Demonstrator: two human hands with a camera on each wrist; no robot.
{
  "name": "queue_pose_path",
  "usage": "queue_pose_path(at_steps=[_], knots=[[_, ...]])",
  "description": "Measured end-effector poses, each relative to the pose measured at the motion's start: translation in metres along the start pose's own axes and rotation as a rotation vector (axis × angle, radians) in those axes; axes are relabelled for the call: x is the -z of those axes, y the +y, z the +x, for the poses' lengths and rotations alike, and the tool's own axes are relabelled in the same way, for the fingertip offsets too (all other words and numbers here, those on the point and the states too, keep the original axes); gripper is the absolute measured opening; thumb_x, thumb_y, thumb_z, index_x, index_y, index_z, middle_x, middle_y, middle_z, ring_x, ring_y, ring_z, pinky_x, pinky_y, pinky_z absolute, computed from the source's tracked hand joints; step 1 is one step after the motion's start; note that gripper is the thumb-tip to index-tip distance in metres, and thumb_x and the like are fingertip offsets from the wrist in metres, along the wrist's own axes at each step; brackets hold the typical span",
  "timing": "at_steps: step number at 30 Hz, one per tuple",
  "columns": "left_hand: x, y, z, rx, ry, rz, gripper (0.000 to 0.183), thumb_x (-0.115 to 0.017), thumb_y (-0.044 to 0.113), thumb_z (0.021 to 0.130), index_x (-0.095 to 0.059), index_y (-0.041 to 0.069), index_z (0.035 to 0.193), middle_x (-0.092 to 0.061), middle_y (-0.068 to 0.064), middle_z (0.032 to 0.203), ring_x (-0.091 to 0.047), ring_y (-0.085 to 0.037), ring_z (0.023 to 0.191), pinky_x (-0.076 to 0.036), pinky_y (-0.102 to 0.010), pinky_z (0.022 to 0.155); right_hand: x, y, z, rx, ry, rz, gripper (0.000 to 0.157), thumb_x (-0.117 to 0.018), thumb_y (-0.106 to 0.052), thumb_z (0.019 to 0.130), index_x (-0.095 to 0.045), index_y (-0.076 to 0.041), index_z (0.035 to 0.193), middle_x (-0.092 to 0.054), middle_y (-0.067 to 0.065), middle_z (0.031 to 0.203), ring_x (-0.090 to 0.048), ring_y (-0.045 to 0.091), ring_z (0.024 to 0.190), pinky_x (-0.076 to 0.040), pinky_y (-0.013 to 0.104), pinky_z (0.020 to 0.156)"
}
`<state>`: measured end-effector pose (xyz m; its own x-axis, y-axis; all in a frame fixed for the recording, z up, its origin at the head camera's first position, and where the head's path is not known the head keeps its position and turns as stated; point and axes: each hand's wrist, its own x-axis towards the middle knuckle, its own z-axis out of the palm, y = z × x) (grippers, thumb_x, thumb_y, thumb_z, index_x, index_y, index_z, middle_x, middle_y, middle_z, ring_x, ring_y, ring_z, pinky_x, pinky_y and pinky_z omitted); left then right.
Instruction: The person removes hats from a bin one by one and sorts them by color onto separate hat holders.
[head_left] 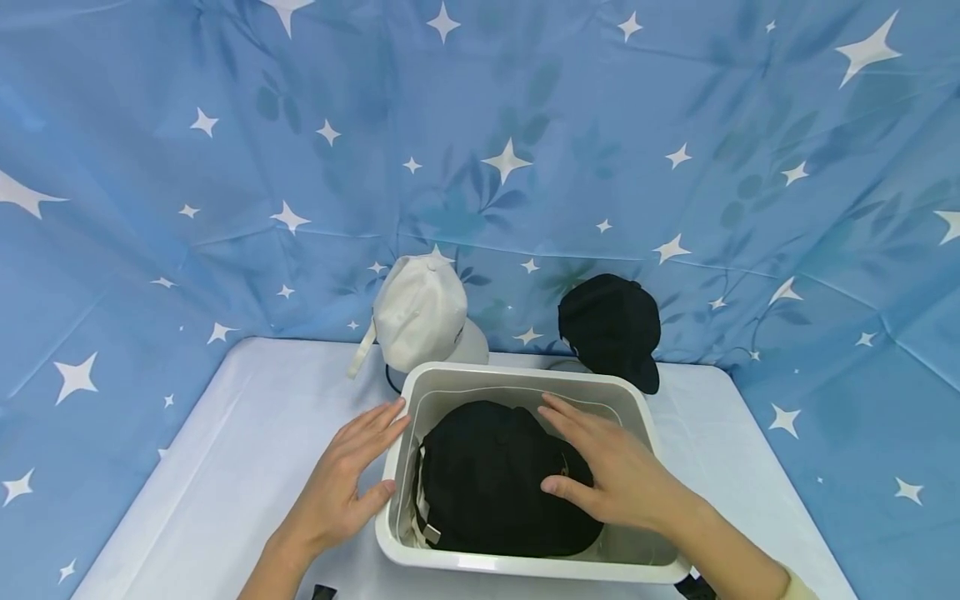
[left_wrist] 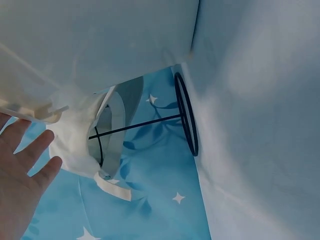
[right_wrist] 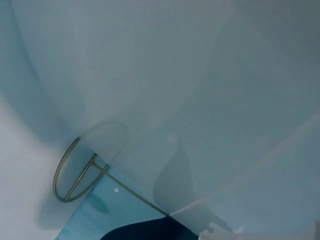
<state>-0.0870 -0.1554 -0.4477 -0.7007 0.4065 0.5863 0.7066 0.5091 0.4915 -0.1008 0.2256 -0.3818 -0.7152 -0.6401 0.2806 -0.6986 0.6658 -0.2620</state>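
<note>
A white plastic bin (head_left: 442, 562) holds a black cap (head_left: 487, 475), and cream fabric with a small buckle shows along the cap's left edge. My left hand (head_left: 341, 479) is at the bin's left rim, fingers extended and fingertips right at the edge. In the left wrist view, that hand (left_wrist: 22, 175) has its fingers spread below the rim. My right hand (head_left: 618, 471) reaches over the bin's right side, thumb and fingers apart, overlapping the black cap's brim. The right wrist view has none of this hand; the bin's wall fills most of it.
Behind the bin, a white cap (head_left: 420, 312) hangs on a black wire stand (left_wrist: 186, 115). Another black cap (head_left: 611, 325) sits at the back right, above a wire stand (right_wrist: 65, 172). A star-patterned blue cloth (head_left: 480, 100) backs the white table (head_left: 247, 433).
</note>
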Motion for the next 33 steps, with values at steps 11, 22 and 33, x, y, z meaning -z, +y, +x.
queue_pose_path(at_steps=[11, 22, 33], knots=[[-0.004, 0.000, -0.005, 0.015, 0.042, -0.043, 0.073, -0.062, 0.006, 0.076, -0.057, 0.003, 0.149, -0.047, -0.013, 0.161, -0.051, -0.029, 0.142, -0.023, -0.022, 0.119, -0.004, -0.006, 0.016, -0.029, -0.124, 0.054, 0.085, -0.067, -0.063, 0.093, -0.045, -0.015, 0.159, -0.044, 0.005, 0.164, -0.058, 0.030, 0.136, -0.049, 0.057, 0.105], [-0.007, 0.000, -0.006, 0.040, 0.037, -0.092, 0.077, -0.061, 0.002, 0.074, -0.055, 0.003, 0.151, -0.044, -0.014, 0.163, -0.048, -0.027, 0.146, -0.028, -0.018, 0.117, -0.014, -0.001, 0.017, -0.089, -0.160, 0.108, 0.090, -0.066, -0.071, 0.089, -0.047, -0.016, 0.158, -0.049, 0.005, 0.159, -0.058, 0.032, 0.135, -0.049, 0.059, 0.103], [-0.009, 0.000, -0.004, 0.021, 0.046, -0.155, 0.078, -0.059, -0.002, 0.073, -0.053, -0.001, 0.151, -0.043, -0.018, 0.163, -0.046, -0.025, 0.148, -0.030, -0.020, 0.117, -0.017, -0.001, 0.017, -0.092, -0.125, 0.138, 0.083, -0.072, -0.065, 0.089, -0.050, -0.019, 0.155, -0.054, 0.003, 0.153, -0.063, 0.028, 0.127, -0.052, 0.055, 0.099]])
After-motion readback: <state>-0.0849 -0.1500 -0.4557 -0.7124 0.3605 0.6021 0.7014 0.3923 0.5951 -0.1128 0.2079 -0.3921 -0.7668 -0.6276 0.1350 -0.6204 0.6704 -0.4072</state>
